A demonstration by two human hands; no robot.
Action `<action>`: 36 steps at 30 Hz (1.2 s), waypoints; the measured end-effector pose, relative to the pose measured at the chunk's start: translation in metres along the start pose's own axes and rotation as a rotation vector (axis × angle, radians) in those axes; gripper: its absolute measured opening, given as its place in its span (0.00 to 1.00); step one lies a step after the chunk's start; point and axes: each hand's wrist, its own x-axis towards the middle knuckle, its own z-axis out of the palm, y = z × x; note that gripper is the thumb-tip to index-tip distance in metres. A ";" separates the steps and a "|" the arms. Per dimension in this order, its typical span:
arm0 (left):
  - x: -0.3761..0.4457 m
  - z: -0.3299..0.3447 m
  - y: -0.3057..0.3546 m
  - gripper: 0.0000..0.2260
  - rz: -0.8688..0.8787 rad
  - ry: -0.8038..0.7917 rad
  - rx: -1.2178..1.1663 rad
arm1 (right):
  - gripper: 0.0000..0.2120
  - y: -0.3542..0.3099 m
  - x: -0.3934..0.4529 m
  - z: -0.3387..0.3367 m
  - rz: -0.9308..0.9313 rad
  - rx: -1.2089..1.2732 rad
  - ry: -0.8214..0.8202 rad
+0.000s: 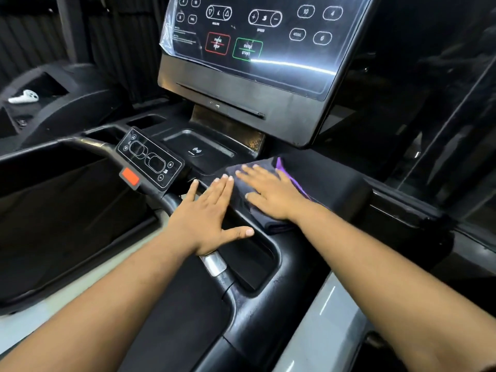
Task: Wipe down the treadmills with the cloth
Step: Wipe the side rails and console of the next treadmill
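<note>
- Pressing flat, the right hand (271, 194) is lying fingers-together on the dark, purple-edged cloth (257, 213), atop the treadmill (335, 183) console's right shelf.
- The left hand (206, 218) is resting beside it, thumb spread, gripping nothing.

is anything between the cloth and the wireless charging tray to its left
Nothing loose lies between. The cloth sits flat under the right hand; only the tray's raised rim separates it from the wireless charging tray. The left hand rests nearer the person, off that path.
</note>
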 end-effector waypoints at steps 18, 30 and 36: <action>0.003 0.005 0.006 0.55 0.003 0.025 -0.010 | 0.32 0.030 -0.001 -0.001 0.082 -0.138 -0.014; -0.003 0.000 0.002 0.58 -0.022 0.095 -0.092 | 0.27 -0.020 -0.049 0.006 -0.202 0.092 0.007; 0.001 -0.004 0.001 0.58 0.024 0.002 -0.007 | 0.29 0.006 -0.094 0.007 0.017 -0.136 0.115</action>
